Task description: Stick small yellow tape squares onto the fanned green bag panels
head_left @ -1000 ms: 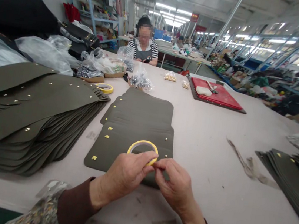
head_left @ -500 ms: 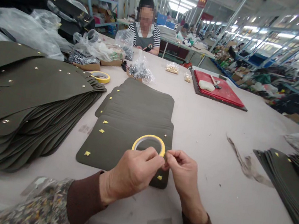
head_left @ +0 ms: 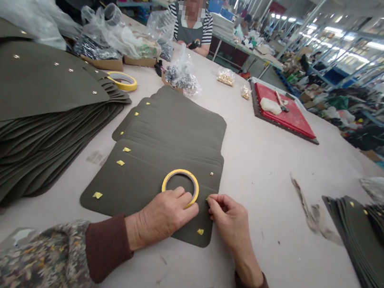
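My left hand is closed on the lower rim of a roll of yellow tape, which it holds over the front dark olive panel. The thumb and index finger of my right hand pinch a small piece of yellow tape close to the panel's right edge. Small yellow tape pieces are stuck along the left side of this panel, and one more tape piece sits at its lower right corner. A metal rivet shows near the right edge. More such panels lie overlapped behind it.
Piled olive panels with rivets are on the left, and another stack is on the right. A second tape roll, bagged parts and a red board with a hammer lie farther back. Opposite sits a person.
My hands have moved apart: the left, with the tape roll, went slightly left, while the right now pinches a small tape piece at the panel's right edge. The camera view has shifted.
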`<act>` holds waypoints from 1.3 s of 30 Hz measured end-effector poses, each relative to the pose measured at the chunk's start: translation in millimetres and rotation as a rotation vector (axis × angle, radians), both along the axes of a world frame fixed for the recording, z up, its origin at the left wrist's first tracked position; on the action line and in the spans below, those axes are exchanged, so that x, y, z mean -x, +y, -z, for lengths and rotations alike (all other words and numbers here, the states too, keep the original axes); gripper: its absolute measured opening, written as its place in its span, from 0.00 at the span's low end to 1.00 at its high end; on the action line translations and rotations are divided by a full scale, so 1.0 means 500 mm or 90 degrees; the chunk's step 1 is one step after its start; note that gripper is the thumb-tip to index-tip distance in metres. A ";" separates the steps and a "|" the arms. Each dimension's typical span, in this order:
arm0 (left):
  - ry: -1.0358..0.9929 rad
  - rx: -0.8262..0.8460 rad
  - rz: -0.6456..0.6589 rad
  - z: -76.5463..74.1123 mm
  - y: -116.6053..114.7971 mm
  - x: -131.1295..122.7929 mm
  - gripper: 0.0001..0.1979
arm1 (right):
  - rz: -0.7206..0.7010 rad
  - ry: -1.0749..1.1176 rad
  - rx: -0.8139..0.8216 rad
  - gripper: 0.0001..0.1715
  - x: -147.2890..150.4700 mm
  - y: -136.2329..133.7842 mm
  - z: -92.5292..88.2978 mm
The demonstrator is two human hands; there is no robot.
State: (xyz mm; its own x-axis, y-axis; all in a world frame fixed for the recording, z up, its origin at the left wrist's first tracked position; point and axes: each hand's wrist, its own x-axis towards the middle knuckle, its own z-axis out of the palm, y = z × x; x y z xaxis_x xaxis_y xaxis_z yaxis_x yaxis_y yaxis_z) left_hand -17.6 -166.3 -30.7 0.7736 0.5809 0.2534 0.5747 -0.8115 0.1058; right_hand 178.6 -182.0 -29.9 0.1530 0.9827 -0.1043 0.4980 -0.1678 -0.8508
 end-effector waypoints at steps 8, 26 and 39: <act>-0.021 0.013 0.001 0.005 0.002 0.000 0.05 | -0.019 -0.126 -0.056 0.12 0.005 0.004 -0.006; -0.042 0.026 -0.019 0.001 0.006 0.001 0.04 | 0.001 -0.299 -0.063 0.10 0.025 0.024 -0.004; -0.374 0.103 -0.017 -0.030 0.006 0.036 0.19 | -0.102 -0.088 -0.199 0.09 0.021 -0.043 -0.067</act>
State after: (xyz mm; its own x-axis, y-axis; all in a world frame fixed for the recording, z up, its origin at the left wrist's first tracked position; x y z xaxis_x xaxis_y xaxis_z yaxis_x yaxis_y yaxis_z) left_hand -35.6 -163.3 -15.8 0.5156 0.6647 0.5406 0.4023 -0.7449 0.5322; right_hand 168.0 -203.7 3.8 -0.0143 0.9766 0.2146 0.6111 0.1784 -0.7712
